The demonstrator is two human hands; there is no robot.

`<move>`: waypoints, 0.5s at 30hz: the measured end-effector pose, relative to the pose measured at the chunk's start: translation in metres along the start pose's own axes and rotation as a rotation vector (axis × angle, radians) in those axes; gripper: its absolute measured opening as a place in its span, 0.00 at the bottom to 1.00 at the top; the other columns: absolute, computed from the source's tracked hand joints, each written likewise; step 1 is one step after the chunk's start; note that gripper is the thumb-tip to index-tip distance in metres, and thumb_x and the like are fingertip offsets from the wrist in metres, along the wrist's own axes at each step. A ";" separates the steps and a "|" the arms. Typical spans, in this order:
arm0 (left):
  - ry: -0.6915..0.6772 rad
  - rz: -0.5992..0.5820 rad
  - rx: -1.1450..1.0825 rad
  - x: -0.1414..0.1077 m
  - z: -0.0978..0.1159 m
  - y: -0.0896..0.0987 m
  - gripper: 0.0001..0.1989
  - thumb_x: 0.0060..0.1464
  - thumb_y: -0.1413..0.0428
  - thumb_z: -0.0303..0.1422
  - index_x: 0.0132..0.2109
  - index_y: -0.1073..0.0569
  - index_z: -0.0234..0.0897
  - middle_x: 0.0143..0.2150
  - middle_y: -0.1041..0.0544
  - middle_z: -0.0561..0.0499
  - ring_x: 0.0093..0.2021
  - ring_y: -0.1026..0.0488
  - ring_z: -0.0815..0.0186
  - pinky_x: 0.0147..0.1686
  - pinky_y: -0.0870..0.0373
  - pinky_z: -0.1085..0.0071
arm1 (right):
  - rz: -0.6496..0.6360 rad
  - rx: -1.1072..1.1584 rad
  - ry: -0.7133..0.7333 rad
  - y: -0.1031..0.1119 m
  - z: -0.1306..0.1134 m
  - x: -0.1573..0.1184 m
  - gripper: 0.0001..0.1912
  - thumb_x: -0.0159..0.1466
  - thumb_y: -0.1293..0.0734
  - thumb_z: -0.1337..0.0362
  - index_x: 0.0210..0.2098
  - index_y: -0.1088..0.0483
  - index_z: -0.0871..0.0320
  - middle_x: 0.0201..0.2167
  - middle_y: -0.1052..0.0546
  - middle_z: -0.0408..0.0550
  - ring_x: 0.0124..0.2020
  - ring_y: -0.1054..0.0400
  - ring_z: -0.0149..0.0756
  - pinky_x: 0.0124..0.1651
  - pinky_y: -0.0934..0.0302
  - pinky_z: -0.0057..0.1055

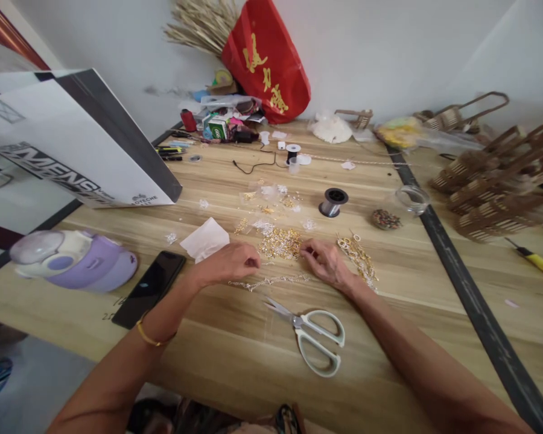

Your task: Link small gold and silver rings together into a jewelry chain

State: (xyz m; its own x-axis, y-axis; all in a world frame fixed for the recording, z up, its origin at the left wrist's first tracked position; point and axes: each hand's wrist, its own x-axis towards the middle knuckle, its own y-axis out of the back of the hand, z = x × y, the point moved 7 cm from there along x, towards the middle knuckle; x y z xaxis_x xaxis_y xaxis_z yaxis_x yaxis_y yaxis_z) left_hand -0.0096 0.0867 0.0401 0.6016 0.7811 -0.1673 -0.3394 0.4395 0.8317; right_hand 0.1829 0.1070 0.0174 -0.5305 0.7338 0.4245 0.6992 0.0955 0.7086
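Gold and silver pieces (280, 243) heaped on the desk (226, 349) between left hand (235, 261) and right hand (324, 261), apparently for equal reach. Left fingers and right fingers curled inward at the heap's sides; cannot tell whether clamped on anything. Silvery chain (274, 281) laid crosswise on the heap's near side, scissors (298, 322) closer still, blades toward the chain, presumably for easy access.

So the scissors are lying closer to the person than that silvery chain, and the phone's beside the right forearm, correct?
Not quite: the phone is beside the left forearm, as the head view shows. The scissors do lie closer to the person than the silvery chain.
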 end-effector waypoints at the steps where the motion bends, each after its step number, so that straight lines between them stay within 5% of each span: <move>1: 0.024 -0.008 0.030 -0.007 -0.003 -0.001 0.06 0.52 0.47 0.31 0.34 0.25 0.36 0.34 0.24 0.51 0.36 0.29 0.65 0.38 0.37 0.71 | -0.034 -0.001 0.013 0.000 -0.003 0.001 0.05 0.66 0.42 0.66 0.37 0.35 0.58 0.27 0.27 0.45 0.24 0.35 0.29 0.28 0.42 0.24; 10: 0.169 0.058 -0.019 -0.046 -0.031 -0.026 0.06 0.54 0.48 0.32 0.36 0.28 0.36 0.35 0.29 0.51 0.36 0.32 0.65 0.38 0.37 0.70 | -0.316 -0.343 0.281 -0.027 -0.019 0.000 0.11 0.70 0.48 0.67 0.34 0.37 0.59 0.28 0.30 0.46 0.26 0.39 0.29 0.29 0.48 0.27; 15: 0.208 0.143 -0.071 -0.053 -0.028 -0.027 0.06 0.54 0.48 0.30 0.32 0.28 0.35 0.33 0.29 0.51 0.34 0.32 0.65 0.37 0.38 0.70 | -0.308 -0.485 0.359 -0.036 -0.023 -0.016 0.10 0.68 0.47 0.71 0.34 0.38 0.60 0.27 0.31 0.45 0.24 0.42 0.29 0.27 0.52 0.28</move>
State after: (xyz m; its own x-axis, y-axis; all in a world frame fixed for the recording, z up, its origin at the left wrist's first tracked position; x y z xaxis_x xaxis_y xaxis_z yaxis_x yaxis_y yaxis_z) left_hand -0.0525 0.0460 0.0113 0.3852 0.9085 -0.1622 -0.4645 0.3428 0.8166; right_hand 0.1556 0.0759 -0.0015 -0.8559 0.4449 0.2638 0.2404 -0.1095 0.9645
